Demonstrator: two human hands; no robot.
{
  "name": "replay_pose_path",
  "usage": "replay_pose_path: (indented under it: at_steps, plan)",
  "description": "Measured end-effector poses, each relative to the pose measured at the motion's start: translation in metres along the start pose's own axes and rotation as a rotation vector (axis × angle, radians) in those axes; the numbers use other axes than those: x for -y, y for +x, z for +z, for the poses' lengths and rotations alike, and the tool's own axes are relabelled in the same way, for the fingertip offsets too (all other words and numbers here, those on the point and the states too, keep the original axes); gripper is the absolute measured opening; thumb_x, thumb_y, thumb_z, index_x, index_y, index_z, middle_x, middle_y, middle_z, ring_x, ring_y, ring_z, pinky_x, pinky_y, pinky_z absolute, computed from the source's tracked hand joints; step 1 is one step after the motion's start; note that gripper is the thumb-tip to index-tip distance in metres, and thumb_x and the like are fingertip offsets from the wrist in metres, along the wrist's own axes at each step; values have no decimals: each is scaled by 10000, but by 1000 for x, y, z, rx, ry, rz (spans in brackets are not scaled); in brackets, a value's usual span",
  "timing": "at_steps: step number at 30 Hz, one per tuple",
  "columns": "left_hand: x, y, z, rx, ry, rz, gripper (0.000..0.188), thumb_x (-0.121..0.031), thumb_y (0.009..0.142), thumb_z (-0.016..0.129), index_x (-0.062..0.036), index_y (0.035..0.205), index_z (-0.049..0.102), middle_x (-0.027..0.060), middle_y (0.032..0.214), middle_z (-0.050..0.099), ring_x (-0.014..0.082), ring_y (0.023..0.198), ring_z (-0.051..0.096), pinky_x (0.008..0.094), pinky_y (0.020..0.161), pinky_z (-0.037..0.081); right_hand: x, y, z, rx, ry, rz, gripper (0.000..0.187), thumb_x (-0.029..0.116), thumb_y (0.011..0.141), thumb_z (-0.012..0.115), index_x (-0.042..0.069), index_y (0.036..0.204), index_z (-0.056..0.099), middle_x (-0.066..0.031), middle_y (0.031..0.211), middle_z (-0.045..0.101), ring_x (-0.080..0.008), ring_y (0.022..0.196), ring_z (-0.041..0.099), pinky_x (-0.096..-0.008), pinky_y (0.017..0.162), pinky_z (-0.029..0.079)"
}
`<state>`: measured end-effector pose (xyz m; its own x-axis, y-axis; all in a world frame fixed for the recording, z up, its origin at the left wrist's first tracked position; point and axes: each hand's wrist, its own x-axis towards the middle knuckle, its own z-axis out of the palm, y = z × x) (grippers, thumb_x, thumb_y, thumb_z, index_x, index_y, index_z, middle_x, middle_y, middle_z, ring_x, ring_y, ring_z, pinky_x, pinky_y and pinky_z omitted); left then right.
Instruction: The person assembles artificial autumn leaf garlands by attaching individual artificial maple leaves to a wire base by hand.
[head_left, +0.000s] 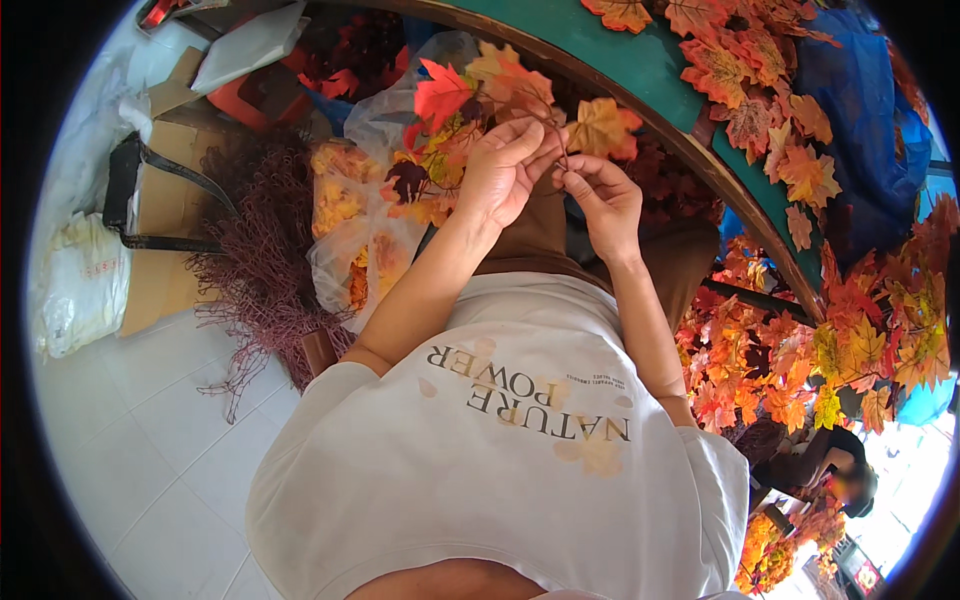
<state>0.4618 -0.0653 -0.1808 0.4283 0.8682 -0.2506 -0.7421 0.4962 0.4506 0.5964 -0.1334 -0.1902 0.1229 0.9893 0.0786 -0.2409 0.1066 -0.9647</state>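
Both my hands are up in front of my lap, close together on a thin brown stem of an artificial maple leaf spray (605,127). My left hand (503,168) pinches the stem between thumb and fingers. Just right of it and a little lower, my right hand (606,204) is closed with thumb and forefinger on the lower part of the same stem. Red, orange and yellow leaves stand out above and beside the fingers. A red leaf (443,94) lies left of my left hand's fingertips. Exactly where the stem passes between the fingers is partly hidden.
A curved green table (668,92) with a wooden edge arches ahead, leaf garlands (752,75) on it. At left are a clear bag of leaves (340,190), a heap of purplish stems (262,225) and a cardboard box (165,285). More leaves hang at right; another person (815,455) sits beyond.
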Motion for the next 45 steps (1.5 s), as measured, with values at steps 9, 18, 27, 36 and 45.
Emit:
replay_pose_path:
  at_steps: [9, 18, 27, 36, 45]
  plan:
    - [4, -3, 3, 132, 373, 17, 151, -62, 869, 599, 32, 986, 607, 83, 901, 638, 154, 820, 627, 263, 736, 518, 16, 1, 3, -171, 229, 48, 146, -19, 873, 567, -55, 1013, 591, -93, 903, 651, -147, 792, 628, -267, 748, 531]
    - [27, -17, 15, 140, 935, 438, 181, -66, 903, 552, 15, 1060, 588, 55, 957, 632, 95, 833, 591, 225, 754, 482, -24, -2, -6, -415, -358, -256, 158, -25, 841, 619, -16, 997, 596, -33, 931, 610, -96, 814, 598, -242, 742, 503]
    - [44, -13, 7, 216, 711, 276, 188, 24, 852, 581, 14, 1040, 569, 65, 949, 622, 123, 862, 605, 278, 706, 515, 4, -4, -15, -451, -211, -57, 143, 94, 852, 639, -13, 948, 639, -10, 830, 642, -57, 743, 565, -200, 671, 459]
    - [19, -12, 14, 318, 1987, 1350, 214, -42, 753, 637, -34, 966, 610, 108, 833, 585, 270, 723, 607, 319, 601, 506, 2, -4, -9, -361, -430, -136, 194, 76, 802, 652, -14, 972, 623, -112, 954, 602, -201, 817, 605, -287, 704, 486]
    - [8, 7, -33, 258, 1599, 330, 64, -35, 796, 608, -3, 849, 591, 87, 863, 568, 221, 756, 575, 330, 564, 469, 25, 16, -21, 28, -940, -635, 134, 130, 774, 679, 7, 812, 639, -118, 929, 596, -309, 908, 577, -377, 790, 470]
